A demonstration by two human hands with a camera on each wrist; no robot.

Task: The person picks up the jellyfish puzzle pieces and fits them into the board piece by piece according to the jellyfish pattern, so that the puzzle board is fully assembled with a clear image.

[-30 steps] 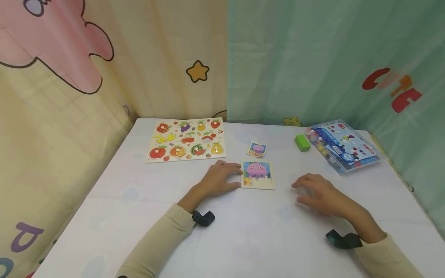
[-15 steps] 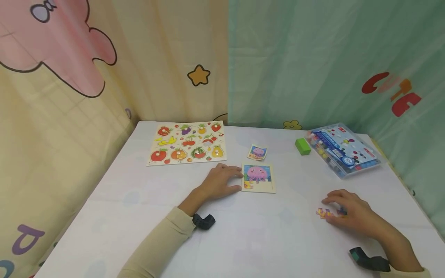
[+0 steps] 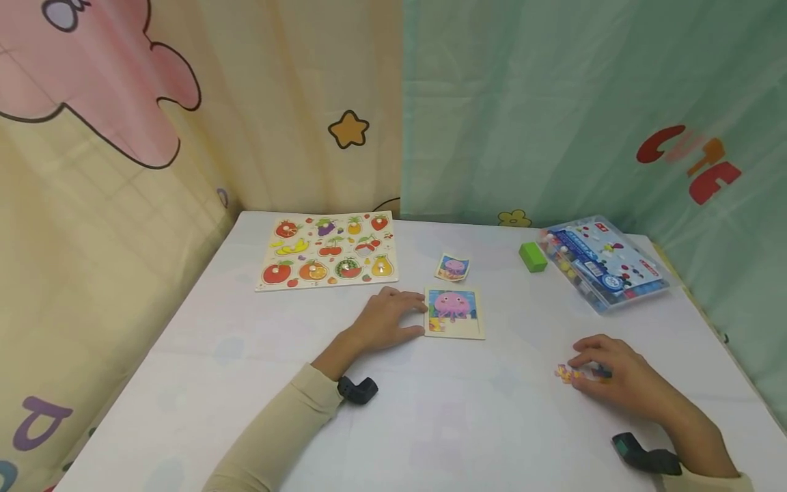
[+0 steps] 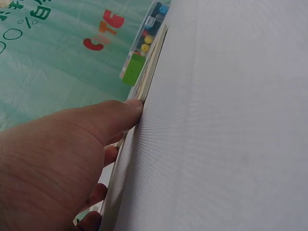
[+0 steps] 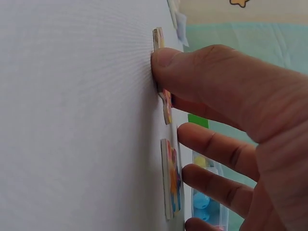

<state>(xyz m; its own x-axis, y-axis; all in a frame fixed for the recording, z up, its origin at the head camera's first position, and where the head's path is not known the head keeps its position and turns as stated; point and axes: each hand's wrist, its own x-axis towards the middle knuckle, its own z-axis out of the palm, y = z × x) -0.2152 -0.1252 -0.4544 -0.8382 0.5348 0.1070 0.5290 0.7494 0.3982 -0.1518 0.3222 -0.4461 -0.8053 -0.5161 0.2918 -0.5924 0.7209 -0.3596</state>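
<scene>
A small jigsaw puzzle board (image 3: pixel 455 314) with a pink octopus picture lies mid-table; a strip along its lower part is bare. My left hand (image 3: pixel 386 320) touches the board's left edge, thumb by the lower corner and a finger higher up. In the left wrist view the left thumb (image 4: pixel 122 115) rests against the edge. On the right, my right hand (image 3: pixel 621 374) pinches a pink-and-yellow jigsaw piece (image 3: pixel 564 374) at table level. The right wrist view shows the thumb on that piece and another jigsaw piece (image 5: pixel 171 180) lying under the other fingers.
A fruit peg puzzle (image 3: pixel 332 251) lies at the back left. Behind the octopus board is a small octopus picture card (image 3: pixel 453 267). A green block (image 3: pixel 533 257) sits beside a clear case of beads (image 3: pixel 605 263) at the back right. Curtains (image 3: pixel 522 109) border the table.
My right hand has moved right and toward me, down to the loose jigsaw pieces, and its thumb and finger have closed on one. The left hand stays at the board's edge.
</scene>
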